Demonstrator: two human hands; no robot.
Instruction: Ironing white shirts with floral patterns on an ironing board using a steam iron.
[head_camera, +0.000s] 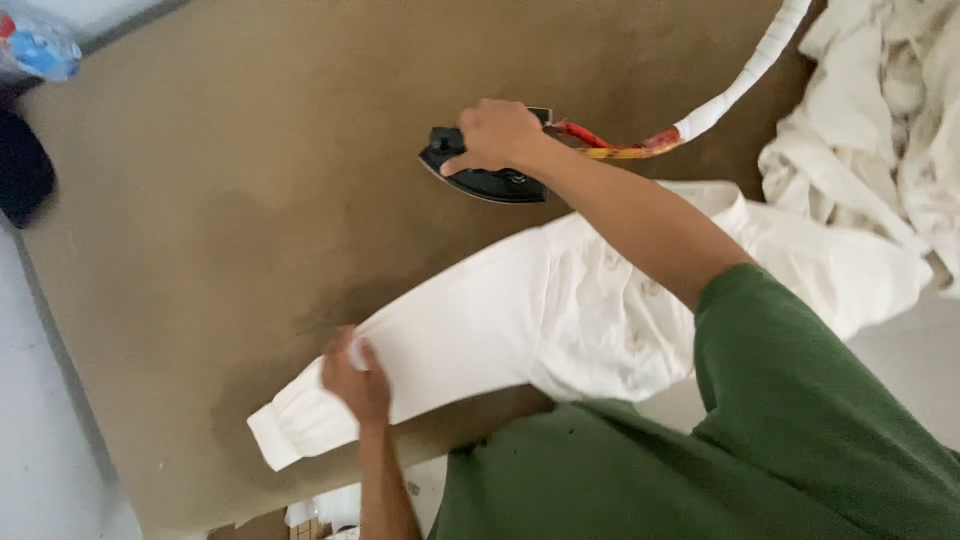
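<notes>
Surface: a brown padded board, stained dark near its middle, pale floor along its left edge; at far top left, a clear plastic bottle with a blue label, a dark object just below it; my left hand lies flat, fingers loose, pinning the sleeve of the white shirt spread across the board; my right hand is clenched around the black iron, which sits on bare board just above the shirt; its white-wrapped cord runs to the upper right; crumpled white laundry is heaped at far right.
</notes>
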